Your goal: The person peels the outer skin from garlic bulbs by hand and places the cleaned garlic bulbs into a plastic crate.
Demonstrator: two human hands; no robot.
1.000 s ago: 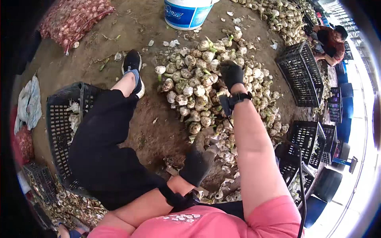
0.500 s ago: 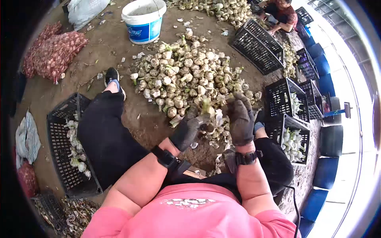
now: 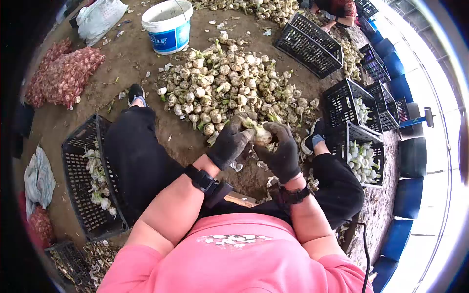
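Note:
In dark work gloves, my left hand (image 3: 231, 142) and my right hand (image 3: 280, 152) meet in front of me around one garlic bulb (image 3: 263, 136). The left fingers close on its stem side, while the right thumb and fingers grip the bulb from the other side. Part of the bulb is hidden by the gloves. Just beyond both hands spreads a heap of garlic bulbs (image 3: 234, 80), many with dirty outer skins and short stems.
A black crate (image 3: 78, 168) with cleaner garlic stands by my left leg. On the right, another crate (image 3: 364, 182) holds white bulbs. Behind the heap are a white bucket (image 3: 168, 36) and a tilted crate (image 3: 309, 46). A red net sack (image 3: 66, 73) lies left; another person (image 3: 342, 14) is far right.
My hands have come together; the right hand has turned inward and now grips the bulb. The camera view has shifted slightly, and the other person is now partly out of frame.

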